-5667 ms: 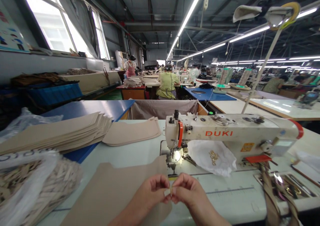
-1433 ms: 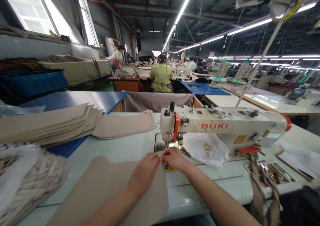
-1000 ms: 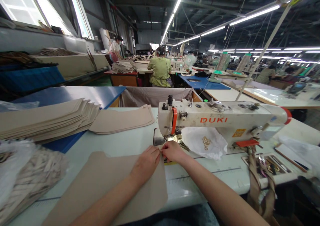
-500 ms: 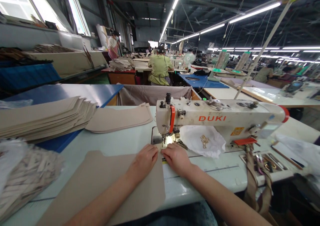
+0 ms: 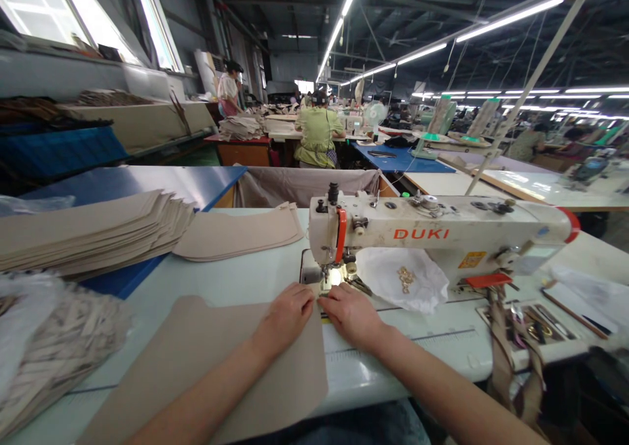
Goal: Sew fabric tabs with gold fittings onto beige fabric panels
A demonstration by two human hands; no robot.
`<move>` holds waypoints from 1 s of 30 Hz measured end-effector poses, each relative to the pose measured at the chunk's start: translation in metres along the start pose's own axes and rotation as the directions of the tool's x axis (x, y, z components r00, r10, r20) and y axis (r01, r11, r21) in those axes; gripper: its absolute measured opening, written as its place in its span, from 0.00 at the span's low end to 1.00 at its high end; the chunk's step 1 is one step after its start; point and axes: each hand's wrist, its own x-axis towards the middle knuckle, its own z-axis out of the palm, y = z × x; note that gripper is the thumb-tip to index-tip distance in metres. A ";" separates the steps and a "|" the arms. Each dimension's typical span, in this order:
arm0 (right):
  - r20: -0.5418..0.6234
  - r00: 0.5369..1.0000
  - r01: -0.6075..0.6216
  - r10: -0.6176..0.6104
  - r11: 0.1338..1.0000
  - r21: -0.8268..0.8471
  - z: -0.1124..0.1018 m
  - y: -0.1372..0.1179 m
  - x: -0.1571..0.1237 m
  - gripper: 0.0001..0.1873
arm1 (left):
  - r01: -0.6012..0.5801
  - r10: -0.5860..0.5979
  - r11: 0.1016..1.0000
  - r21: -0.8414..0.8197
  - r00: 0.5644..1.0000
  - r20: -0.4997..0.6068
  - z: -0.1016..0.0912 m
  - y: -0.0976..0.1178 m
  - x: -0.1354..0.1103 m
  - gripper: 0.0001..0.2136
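The sewing machine [image 5: 472, 225] wore a smooth, smudged white casing, with a shiny metal plate [image 5: 309, 271] below its needle end. Left-front of it, a matt, smooth beige panel [image 5: 206, 353] covered part of the glossy pale tabletop [image 5: 358, 369]. Behind its needle area, brassy metal pieces [image 5: 405, 279] sat on crumpled white sheeting [image 5: 428, 284]; matt, cloth-like straps [image 5: 499, 330] hung right-front of it.

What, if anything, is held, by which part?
Can't tell: the left hand lies on the beige panel near its far right corner, the right hand beside that corner; fingers hide any grip.
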 end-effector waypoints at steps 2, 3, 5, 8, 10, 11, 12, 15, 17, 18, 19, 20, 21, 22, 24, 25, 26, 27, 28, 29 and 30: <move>0.001 0.998 0.058 -0.058 0.998 -0.005 -0.004 0.002 -0.007 0.08 | -0.004 0.004 1.000 -0.004 1.000 -0.009 0.000 0.000 0.000 0.09; 0.009 0.996 0.088 -0.088 0.996 -0.003 -0.007 0.003 -0.012 0.08 | -0.005 0.004 1.000 -0.006 1.000 -0.013 0.000 0.000 0.000 0.08; 0.039 0.989 0.146 -0.146 0.989 -0.007 -0.013 0.001 -0.024 0.06 | -0.002 0.002 1.000 -0.010 1.000 -0.019 0.000 0.000 0.000 0.08; 0.089 0.969 0.235 -0.231 0.971 -0.043 -0.022 -0.007 -0.038 0.05 | 0.006 -0.006 1.000 -0.017 1.000 -0.022 -0.001 0.000 -0.001 0.08; 0.085 0.964 0.260 -0.253 0.962 -0.084 -0.022 -0.013 -0.042 0.08 | 0.016 -0.016 1.000 -0.025 1.000 -0.014 -0.003 0.001 0.000 0.08; 0.073 0.966 0.255 -0.249 0.962 -0.098 -0.021 -0.016 -0.041 0.09 | 0.022 -0.022 0.999 -0.029 1.000 -0.009 -0.003 0.002 0.000 0.08; 0.056 0.969 0.244 -0.239 0.964 -0.106 -0.018 -0.019 -0.039 0.09 | 0.030 -0.030 0.999 -0.032 1.000 -0.005 -0.004 0.002 0.001 0.07; -0.021 0.985 0.169 -0.171 0.984 -0.062 -0.008 -0.023 -0.030 0.04 | 0.050 -0.050 0.998 -0.049 0.999 0.013 -0.007 0.003 0.001 0.07; -0.096 0.990 0.102 -0.102 0.995 -0.007 -0.001 -0.024 -0.024 0.02 | 0.064 -0.062 0.995 -0.072 0.998 0.028 -0.009 0.003 0.002 0.07; -0.125 0.989 0.085 -0.082 0.996 0.013 0.001 -0.025 -0.021 0.02 | 0.069 -0.066 0.994 -0.083 0.997 0.039 -0.010 0.003 0.002 0.07; -0.144 0.986 0.085 -0.081 0.996 0.025 0.003 -0.026 -0.018 0.02 | 0.072 -0.068 0.993 -0.089 0.997 0.046 -0.011 0.002 0.003 0.07; -0.153 0.984 0.100 -0.095 0.995 0.028 0.005 -0.026 -0.017 0.03 | 0.072 -0.068 0.993 -0.089 0.997 0.049 -0.011 0.002 0.003 0.07; -0.152 0.982 0.119 -0.113 0.993 0.025 0.006 -0.026 -0.016 0.03 | 0.066 -0.063 0.994 -0.081 0.997 0.047 -0.011 0.002 0.003 0.07; -0.142 0.981 0.134 -0.130 0.991 0.021 0.007 -0.027 -0.015 0.03 | 0.057 -0.054 0.996 -0.069 0.998 0.042 -0.011 0.002 0.004 0.08; -0.112 0.984 0.142 -0.139 0.990 0.020 0.007 -0.027 -0.015 0.03 | 0.038 -0.037 0.998 -0.048 0.999 0.028 -0.010 0.002 0.004 0.08; -0.099 0.986 0.137 -0.134 0.990 0.021 0.007 -0.027 -0.015 0.03 | 0.030 -0.029 0.999 -0.043 0.999 0.024 -0.010 0.002 0.004 0.08; -0.087 0.988 0.132 -0.129 0.991 0.024 0.007 -0.027 -0.016 0.03 | 0.027 -0.026 0.999 -0.042 0.999 0.025 -0.009 0.002 0.003 0.08; -0.081 0.989 0.129 -0.127 0.991 0.030 0.007 -0.027 -0.016 0.03 | 0.024 -0.023 0.999 -0.042 0.999 0.025 -0.009 0.002 0.003 0.08; -0.080 0.989 0.127 -0.124 0.991 0.036 0.007 -0.027 -0.017 0.03 | 0.020 -0.019 0.999 -0.042 1.000 0.024 -0.008 0.002 0.003 0.08; -0.081 0.989 0.124 -0.120 0.991 0.043 0.008 -0.027 -0.017 0.03 | 0.012 -0.011 0.999 -0.039 1.000 0.019 -0.008 0.002 0.003 0.07; -0.084 0.990 0.121 -0.117 0.991 0.049 0.008 -0.028 -0.018 0.04 | 0.001 -0.001 0.999 -0.036 1.000 0.014 -0.008 0.002 0.003 0.07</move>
